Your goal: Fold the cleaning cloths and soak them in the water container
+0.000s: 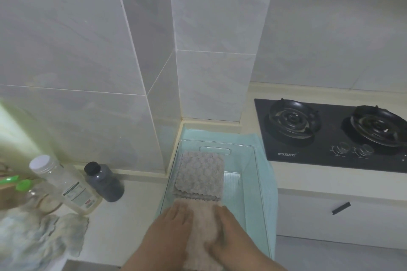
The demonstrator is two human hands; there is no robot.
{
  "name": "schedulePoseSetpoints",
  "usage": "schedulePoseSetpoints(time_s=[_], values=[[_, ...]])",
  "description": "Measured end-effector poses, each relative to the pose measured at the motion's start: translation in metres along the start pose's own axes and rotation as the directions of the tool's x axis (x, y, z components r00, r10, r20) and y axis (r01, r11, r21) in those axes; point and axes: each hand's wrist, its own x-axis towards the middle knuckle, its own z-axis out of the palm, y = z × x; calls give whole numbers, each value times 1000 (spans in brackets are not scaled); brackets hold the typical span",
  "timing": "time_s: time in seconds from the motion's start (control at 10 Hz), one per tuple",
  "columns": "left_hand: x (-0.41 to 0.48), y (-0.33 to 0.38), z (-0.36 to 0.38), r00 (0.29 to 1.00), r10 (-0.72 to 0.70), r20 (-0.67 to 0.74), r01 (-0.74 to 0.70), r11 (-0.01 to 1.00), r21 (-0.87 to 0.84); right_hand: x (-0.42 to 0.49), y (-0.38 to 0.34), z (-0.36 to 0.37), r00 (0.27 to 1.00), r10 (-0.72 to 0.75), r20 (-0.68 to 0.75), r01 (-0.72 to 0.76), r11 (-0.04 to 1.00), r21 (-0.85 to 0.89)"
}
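Note:
A clear plastic water container [248, 174] stands on a pale green mat in the counter's corner. A folded grey-beige cloth [200, 174] lies inside it at the far end. A second, pinkish-beige folded cloth [203, 233] lies at the near end of the container. My left hand [169, 231] rests flat on that cloth's left side, fingers straight. My right hand [233, 235] presses on its right side, fingers extended. Whether the cloths are under water cannot be told.
A crumpled grey-white cloth [41, 235] lies on the counter at the left. Behind it stand a clear bottle with a white cap [63, 185] and a dark bottle [103, 180]. A black two-burner gas hob [330, 134] sits to the right. Tiled walls close the corner.

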Motion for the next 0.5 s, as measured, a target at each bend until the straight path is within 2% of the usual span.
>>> schedulePoseSetpoints(time_s=[0.1,0.2,0.3,0.4,0.5], values=[[0,1,16,999,-25,-41,29,996,87,-4,6,1,986,73,148,-45,982,-185],[3,-2,18,996,-65,-67,74,988,137,-4,5,0,985,82,154,-51,979,-196],[0,-6,23,991,-36,-130,52,990,128,-3,3,-2,980,115,164,-78,973,-217],[-1,-10,23,994,-26,-102,31,998,48,-4,-2,0,981,125,149,-97,979,-181],[2,-13,16,988,32,-148,-24,998,59,-13,-14,-14,997,67,40,-62,992,-109]])
